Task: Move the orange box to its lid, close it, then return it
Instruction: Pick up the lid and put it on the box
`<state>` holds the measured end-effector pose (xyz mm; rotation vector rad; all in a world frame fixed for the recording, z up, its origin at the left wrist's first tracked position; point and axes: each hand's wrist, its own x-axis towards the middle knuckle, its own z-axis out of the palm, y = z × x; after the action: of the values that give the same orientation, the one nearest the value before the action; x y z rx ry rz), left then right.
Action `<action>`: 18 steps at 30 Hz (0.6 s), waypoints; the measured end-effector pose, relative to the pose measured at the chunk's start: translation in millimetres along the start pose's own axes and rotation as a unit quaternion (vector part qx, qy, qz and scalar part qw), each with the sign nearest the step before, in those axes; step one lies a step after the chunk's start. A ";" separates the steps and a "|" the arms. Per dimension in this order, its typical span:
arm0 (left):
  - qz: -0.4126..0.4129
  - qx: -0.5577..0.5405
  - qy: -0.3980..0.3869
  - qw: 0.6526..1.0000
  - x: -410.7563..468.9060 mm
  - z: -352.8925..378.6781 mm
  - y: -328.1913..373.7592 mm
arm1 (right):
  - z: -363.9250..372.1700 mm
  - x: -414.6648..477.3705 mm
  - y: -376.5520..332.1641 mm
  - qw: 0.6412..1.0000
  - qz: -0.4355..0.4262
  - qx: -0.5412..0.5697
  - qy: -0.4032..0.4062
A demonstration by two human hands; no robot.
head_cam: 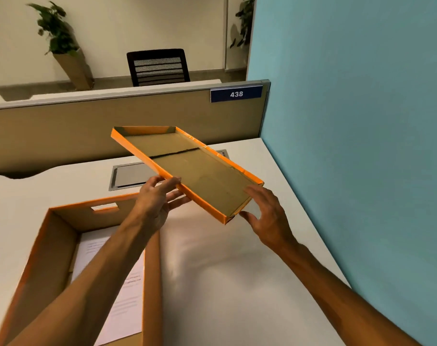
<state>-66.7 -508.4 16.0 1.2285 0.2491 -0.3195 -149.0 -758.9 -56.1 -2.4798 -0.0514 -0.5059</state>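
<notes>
The orange lid (187,168) is in the air above the desk, tilted, with its brown cardboard inside facing up. My left hand (157,198) grips its long left rim, thumb on top and fingers under it. At the lid's near right corner my right hand (267,216) has spread fingers touching the short end; a firm grip is not visible. The open orange box (60,243) stands on the desk at lower left, under my left forearm, with a handle slot in its far wall and white printed paper (130,295) lying on its bottom.
The white desk (225,283) runs to a teal wall (362,146) on the right and a beige partition (87,126) labelled 438 behind. A grey cable hatch (132,174) is set into the desk beneath the lid. Beyond the partition are a black chair (158,67) and potted plants.
</notes>
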 end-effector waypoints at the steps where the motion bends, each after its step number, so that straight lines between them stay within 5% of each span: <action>1: 0.002 0.007 0.002 1.000 -9.0 -6.4 5.4 | 2.2 -3.2 -12.6 1.000 -0.015 0.004 -0.002; 18: 0.056 0.030 -0.030 0.997 -145.1 -80.3 69.7 | 16.9 -94.2 -172.1 0.975 -0.033 0.148 0.164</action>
<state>-176.9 -396.2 103.4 1.2847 0.1182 -0.2672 -256.5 -601.1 -8.1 -2.0836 -0.0701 -0.8649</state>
